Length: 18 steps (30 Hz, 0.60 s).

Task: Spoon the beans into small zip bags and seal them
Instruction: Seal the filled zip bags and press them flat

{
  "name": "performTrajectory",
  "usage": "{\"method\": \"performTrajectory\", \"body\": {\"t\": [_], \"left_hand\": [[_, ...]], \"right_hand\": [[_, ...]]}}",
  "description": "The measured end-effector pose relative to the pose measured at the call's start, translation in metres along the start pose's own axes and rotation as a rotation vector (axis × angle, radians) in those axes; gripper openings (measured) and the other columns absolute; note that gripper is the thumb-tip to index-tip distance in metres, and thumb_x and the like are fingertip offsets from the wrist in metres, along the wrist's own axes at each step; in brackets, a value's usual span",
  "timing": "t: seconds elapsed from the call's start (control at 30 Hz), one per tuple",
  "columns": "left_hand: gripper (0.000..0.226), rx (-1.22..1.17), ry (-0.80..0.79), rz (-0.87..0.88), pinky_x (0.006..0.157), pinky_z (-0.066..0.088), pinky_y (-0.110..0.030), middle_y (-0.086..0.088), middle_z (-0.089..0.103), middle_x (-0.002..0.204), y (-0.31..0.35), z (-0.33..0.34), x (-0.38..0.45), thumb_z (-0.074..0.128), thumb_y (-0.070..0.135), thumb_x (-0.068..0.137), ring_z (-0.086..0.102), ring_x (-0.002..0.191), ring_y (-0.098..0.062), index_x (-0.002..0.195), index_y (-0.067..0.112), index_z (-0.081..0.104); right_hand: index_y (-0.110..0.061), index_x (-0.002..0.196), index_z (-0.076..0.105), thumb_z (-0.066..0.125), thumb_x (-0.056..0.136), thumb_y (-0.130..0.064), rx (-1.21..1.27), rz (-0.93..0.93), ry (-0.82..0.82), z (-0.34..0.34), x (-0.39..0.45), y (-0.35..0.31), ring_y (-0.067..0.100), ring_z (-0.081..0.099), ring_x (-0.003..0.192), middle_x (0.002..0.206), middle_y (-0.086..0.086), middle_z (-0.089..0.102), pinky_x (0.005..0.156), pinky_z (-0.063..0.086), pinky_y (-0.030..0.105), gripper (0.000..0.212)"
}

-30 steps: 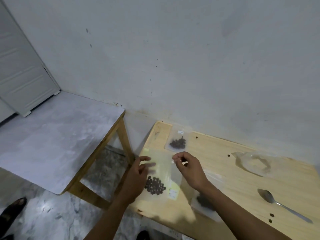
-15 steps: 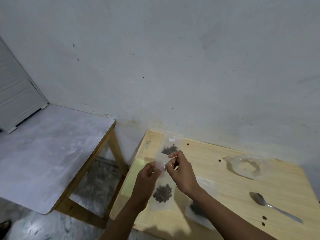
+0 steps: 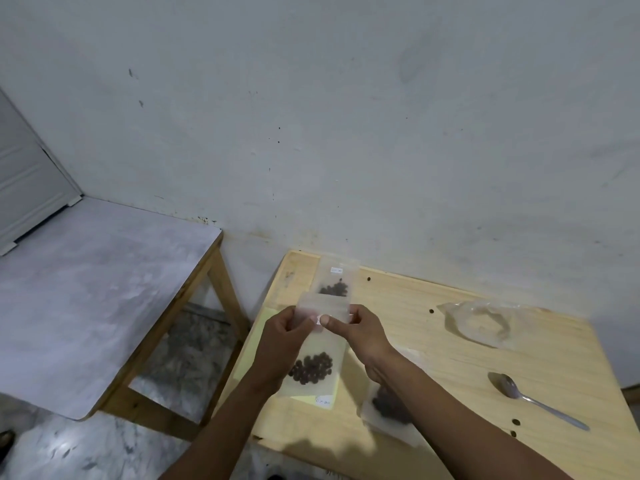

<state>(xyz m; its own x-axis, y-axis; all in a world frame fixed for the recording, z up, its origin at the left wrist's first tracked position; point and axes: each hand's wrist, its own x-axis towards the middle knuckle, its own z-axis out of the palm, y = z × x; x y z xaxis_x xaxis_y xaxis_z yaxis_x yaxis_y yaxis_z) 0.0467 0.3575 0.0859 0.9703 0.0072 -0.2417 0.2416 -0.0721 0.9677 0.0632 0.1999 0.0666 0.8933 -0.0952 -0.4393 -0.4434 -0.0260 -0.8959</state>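
- Since half a second ago, I have turned the held zip bag (image 3: 320,344) from edge-on to face the camera, and my hands now sit apart along its top strip instead of bunched at one spot
- My left hand (image 3: 282,336) pinches the strip's left end, fingers curled round the plastic; my right hand (image 3: 360,332) pinches it just right of centre, thumb (image 3: 330,320) flat on the front
- The bag hangs upright above the near-left part of the wooden table (image 3: 433,362), a dark clump of beans (image 3: 311,368) settled at its bottom; I cannot tell whether the zip is closed
- A second filled bag (image 3: 336,280) lies flat near the table's far-left corner, by the wall
- A third filled bag (image 3: 391,410) lies under my right forearm, partly hidden
- A crumpled clear bag (image 3: 485,325) sits well to the right; a metal spoon (image 3: 533,400) lies on the near right, bowl toward the wall
- A few loose beans (image 3: 516,421) dot the tabletop
- A grey-topped table (image 3: 86,289) stands to the left
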Motion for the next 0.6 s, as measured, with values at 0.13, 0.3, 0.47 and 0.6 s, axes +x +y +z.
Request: {"method": "performTrajectory", "body": {"t": [0.13, 0.3, 0.47, 0.6], "left_hand": [[0.005, 0.023, 0.005, 0.026, 0.078, 0.057, -0.033, -0.005, 0.075, 0.085, -0.002, -0.001, 0.002, 0.066, 0.016, 0.087, 0.071, 0.085, -0.021, 0.088, 0.016, 0.072], [0.01, 0.046, 0.109, 0.035, 0.072, 0.054, -0.028, -0.003, 0.074, 0.085, -0.007, 0.004, 0.013, 0.068, 0.013, 0.086, 0.07, 0.082, -0.017, 0.095, 0.014, 0.068], [0.018, -0.09, 0.256, -0.002, 0.067, 0.051, -0.025, -0.002, 0.072, 0.084, -0.005, 0.011, 0.031, 0.071, 0.015, 0.085, 0.067, 0.075, -0.011, 0.101, 0.016, 0.062], [0.035, -0.14, 0.223, -0.079, 0.07, 0.049, -0.024, -0.004, 0.066, 0.095, -0.005, 0.017, 0.061, 0.07, 0.017, 0.086, 0.062, 0.08, -0.012, 0.115, 0.019, 0.052]], "right_hand": [[-0.009, 0.085, 0.062, 0.09, 0.062, -0.039, 0.004, 0.016, -0.065, -0.001, 0.002, 0.004, 0.018, 0.062, 0.081, 0.085, 0.006, 0.064, 0.078, 0.049, 0.033, 0.047], [-0.006, 0.1, 0.069, 0.08, 0.079, -0.027, 0.038, 0.04, -0.133, -0.004, 0.003, 0.0, 0.023, 0.07, 0.092, 0.097, 0.006, 0.075, 0.077, 0.051, 0.03, 0.032], [0.003, 0.112, 0.059, 0.068, 0.088, -0.013, -0.08, 0.116, -0.214, -0.013, 0.01, 0.012, 0.023, 0.058, 0.084, 0.091, 0.014, 0.063, 0.075, 0.044, 0.037, 0.03], [-0.007, 0.1, 0.064, 0.064, 0.09, -0.004, -0.09, 0.127, -0.166, -0.023, 0.027, 0.018, 0.023, 0.055, 0.083, 0.09, 0.012, 0.055, 0.074, 0.045, 0.036, 0.011]]}}
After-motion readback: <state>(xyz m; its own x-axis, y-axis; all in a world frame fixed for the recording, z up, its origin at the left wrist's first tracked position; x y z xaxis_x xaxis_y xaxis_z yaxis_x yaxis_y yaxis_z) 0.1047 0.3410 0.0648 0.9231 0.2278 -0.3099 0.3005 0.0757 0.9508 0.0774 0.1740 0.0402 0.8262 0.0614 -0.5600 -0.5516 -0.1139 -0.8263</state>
